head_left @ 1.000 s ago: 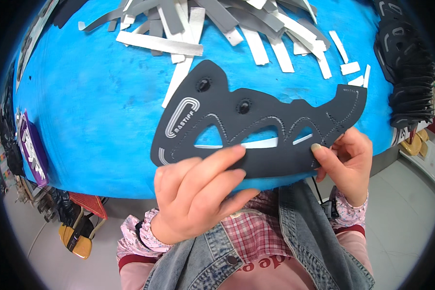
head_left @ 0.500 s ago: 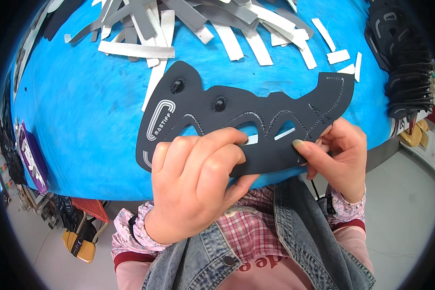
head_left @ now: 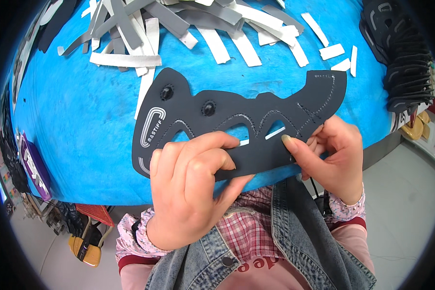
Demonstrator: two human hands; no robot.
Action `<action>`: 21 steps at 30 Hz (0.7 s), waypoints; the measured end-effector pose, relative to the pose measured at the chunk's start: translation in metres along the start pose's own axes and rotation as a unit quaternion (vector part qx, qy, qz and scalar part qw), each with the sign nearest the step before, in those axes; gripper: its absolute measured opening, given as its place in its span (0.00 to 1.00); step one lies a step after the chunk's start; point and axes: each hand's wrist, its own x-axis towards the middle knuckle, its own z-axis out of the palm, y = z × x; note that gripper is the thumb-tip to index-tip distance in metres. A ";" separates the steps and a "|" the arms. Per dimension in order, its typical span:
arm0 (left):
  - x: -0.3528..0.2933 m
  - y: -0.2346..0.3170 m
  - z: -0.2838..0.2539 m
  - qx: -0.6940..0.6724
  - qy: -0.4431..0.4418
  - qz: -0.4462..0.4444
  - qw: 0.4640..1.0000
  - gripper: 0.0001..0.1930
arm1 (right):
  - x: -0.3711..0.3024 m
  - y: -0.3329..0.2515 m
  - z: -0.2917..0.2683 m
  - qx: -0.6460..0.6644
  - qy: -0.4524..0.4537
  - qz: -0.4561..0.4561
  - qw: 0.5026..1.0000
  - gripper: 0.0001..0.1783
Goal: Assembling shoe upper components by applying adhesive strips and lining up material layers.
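A flat black cut panel (head_left: pixel 212 104), perhaps a shoe upper, is held up over the blue-covered table. It has triangular cut-outs edged with stitching, two round black studs and silver printing at its left end. My left hand (head_left: pixel 188 183) is closed on its lower edge left of the middle, the fingers lying over the front. My right hand (head_left: pixel 336 154) pinches the lower right part, thumb in front and fingers mostly behind. A white strip (head_left: pixel 277 132) shows through the cut-outs from behind the panel; how it is attached is hidden.
Grey and white strips (head_left: pixel 217 46) lie heaped on the blue table cover (head_left: pixel 82 140) at the far side. Several similar black pieces (head_left: pixel 406 72) are stacked at the right edge. A purple tray (head_left: pixel 36 164) with white bits sits at the left, and a yellow-seated stool (head_left: pixel 87 249) stands below.
The panel and both hands have shifted slightly left. Less of the white strip shows in the cut-outs. Both hands keep their hold.
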 end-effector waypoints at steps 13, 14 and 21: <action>-0.005 -0.006 -0.015 0.007 -0.014 -0.014 1.000 0.28 | 0.001 0.003 0.001 -0.029 0.009 -0.027 0.999 0.16; -0.007 -0.007 -0.017 -0.007 0.002 -0.029 1.000 0.29 | 0.001 0.002 0.001 -0.028 0.008 -0.028 0.999 0.16; -0.002 -0.006 -0.013 0.011 -0.034 0.015 0.999 0.28 | 0.002 -0.002 0.002 -0.015 0.008 -0.003 1.000 0.16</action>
